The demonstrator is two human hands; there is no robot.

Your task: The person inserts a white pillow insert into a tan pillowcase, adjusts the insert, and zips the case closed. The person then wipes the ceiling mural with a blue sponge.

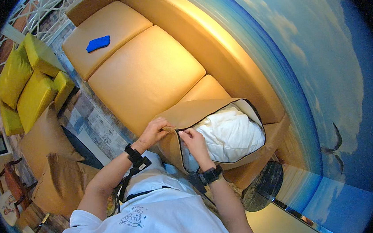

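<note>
A tan cushion cover (pixel 195 112) lies at the right end of the tan sofa (pixel 150 73), its dark zip edge gaping wide. Inside it sits a white cushion insert (pixel 230 132), wrinkled and partly exposed. My left hand (pixel 153 132) pinches the cover's edge at the left end of the opening. Close beside it, the fingers of my right hand (pixel 195 145) grip the zip edge at the same corner. Whether a zip pull is between my fingers cannot be made out.
A folded blue cloth (pixel 98 44) rests on the sofa's far seat. Brown cushions (pixel 64 182) are piled at lower left, near a yellow armchair (pixel 37 93). A round dark table (pixel 263 186) stands by the sofa's right end. A painted sky-and-sea wall (pixel 309 77) runs behind.
</note>
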